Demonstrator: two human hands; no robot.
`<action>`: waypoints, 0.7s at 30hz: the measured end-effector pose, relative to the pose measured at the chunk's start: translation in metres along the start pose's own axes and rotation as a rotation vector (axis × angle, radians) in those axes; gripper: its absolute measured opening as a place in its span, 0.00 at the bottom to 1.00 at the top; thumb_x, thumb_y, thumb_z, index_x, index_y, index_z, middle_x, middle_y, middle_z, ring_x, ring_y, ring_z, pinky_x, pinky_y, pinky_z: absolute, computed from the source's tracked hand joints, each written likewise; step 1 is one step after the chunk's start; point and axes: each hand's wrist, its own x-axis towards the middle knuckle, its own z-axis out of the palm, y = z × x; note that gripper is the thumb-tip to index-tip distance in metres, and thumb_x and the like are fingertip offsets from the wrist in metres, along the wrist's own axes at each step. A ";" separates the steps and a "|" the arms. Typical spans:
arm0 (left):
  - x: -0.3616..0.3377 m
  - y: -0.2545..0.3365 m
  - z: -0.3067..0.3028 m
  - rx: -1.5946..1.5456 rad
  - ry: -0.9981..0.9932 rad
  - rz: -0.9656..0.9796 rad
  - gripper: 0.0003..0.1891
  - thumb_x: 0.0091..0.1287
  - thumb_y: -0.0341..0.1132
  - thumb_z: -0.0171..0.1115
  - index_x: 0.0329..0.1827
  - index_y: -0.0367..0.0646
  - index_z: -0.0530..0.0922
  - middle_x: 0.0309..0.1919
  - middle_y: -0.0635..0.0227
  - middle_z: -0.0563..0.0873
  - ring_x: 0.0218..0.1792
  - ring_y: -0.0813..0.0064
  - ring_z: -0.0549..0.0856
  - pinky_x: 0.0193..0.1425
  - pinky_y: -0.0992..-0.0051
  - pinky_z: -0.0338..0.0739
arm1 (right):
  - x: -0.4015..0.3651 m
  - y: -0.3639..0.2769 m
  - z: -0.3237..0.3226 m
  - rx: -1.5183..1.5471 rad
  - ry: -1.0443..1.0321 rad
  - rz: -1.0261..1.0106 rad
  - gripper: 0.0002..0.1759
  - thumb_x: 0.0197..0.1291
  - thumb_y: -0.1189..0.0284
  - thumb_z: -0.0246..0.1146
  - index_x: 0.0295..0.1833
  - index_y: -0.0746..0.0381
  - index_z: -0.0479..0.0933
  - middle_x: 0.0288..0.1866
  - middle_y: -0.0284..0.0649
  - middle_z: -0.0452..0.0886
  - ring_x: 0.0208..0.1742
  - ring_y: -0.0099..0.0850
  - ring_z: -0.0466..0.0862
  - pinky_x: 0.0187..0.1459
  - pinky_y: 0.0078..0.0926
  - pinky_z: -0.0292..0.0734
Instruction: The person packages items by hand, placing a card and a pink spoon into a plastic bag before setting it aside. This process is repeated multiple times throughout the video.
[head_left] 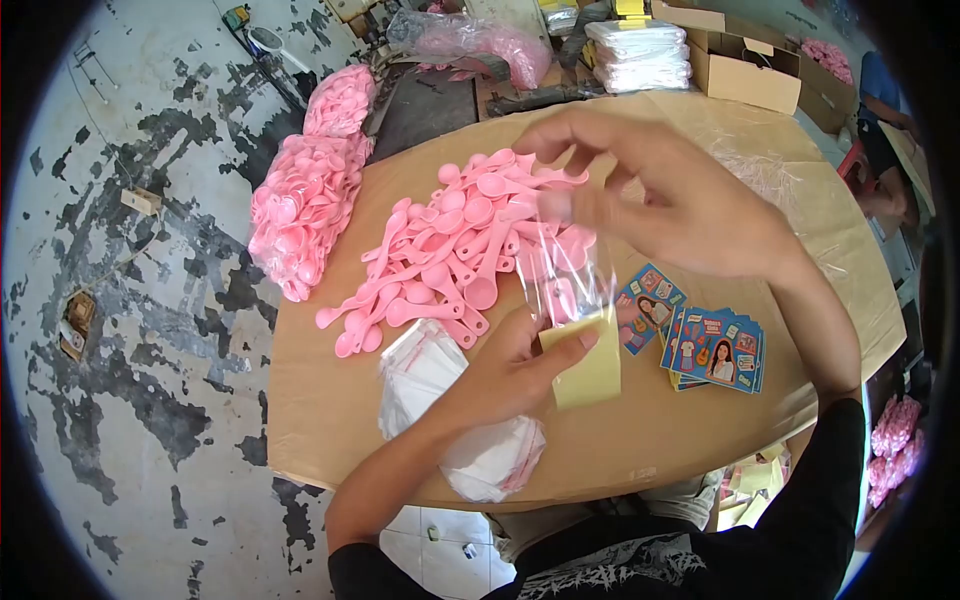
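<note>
My left hand point(515, 370) grips a clear plastic bag point(565, 275) with a yellow card point(590, 370) in its lower part; something pink shows inside the bag. Above the bag's upper end is my right hand point(650, 195), blurred, its fingers parted. Whether it touches the bag I cannot tell. A heap of pink spoons point(440, 240) lies behind and left of the bag. Stacked white plastic bags point(425, 375) lie beneath and beside my left forearm. Blue printed cards point(715, 350) are stacked to the right, with another blue card point(650, 300) beside them.
Filled bags of pink spoons point(310, 210) stand at the table's left edge. Along the back are a stack of clear packets point(640, 55) and an open cardboard box point(745, 75). Brown paper covers the table point(330, 430). Another person's arm point(890, 195) shows at far right.
</note>
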 end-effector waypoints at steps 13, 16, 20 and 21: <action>0.005 -0.002 -0.008 -0.243 0.192 0.062 0.20 0.80 0.36 0.39 0.71 0.37 0.61 0.62 0.53 0.77 0.59 0.59 0.82 0.57 0.65 0.83 | -0.001 0.008 0.001 -0.502 -0.066 -0.302 0.13 0.52 0.71 0.69 0.45 0.61 0.82 0.42 0.44 0.83 0.46 0.43 0.82 0.49 0.38 0.78; 0.007 -0.008 -0.001 -0.201 0.305 0.136 0.18 0.80 0.34 0.40 0.68 0.38 0.65 0.55 0.63 0.78 0.52 0.74 0.82 0.54 0.76 0.81 | -0.003 0.011 0.005 -0.588 -0.080 -0.375 0.12 0.50 0.71 0.71 0.42 0.61 0.82 0.39 0.39 0.83 0.44 0.40 0.80 0.48 0.37 0.77; 0.001 -0.002 0.000 -0.004 0.321 0.123 0.17 0.80 0.33 0.42 0.66 0.37 0.67 0.44 0.69 0.78 0.42 0.85 0.78 0.44 0.83 0.77 | -0.005 0.016 0.011 -0.625 -0.105 -0.413 0.10 0.51 0.70 0.70 0.38 0.62 0.83 0.36 0.38 0.83 0.42 0.38 0.80 0.47 0.36 0.77; 0.001 -0.002 -0.002 0.090 0.316 0.143 0.17 0.79 0.32 0.43 0.66 0.36 0.67 0.43 0.69 0.77 0.41 0.84 0.77 0.43 0.81 0.75 | -0.005 0.015 0.011 -0.640 -0.137 -0.383 0.09 0.51 0.69 0.69 0.36 0.62 0.83 0.35 0.39 0.83 0.44 0.39 0.80 0.48 0.37 0.77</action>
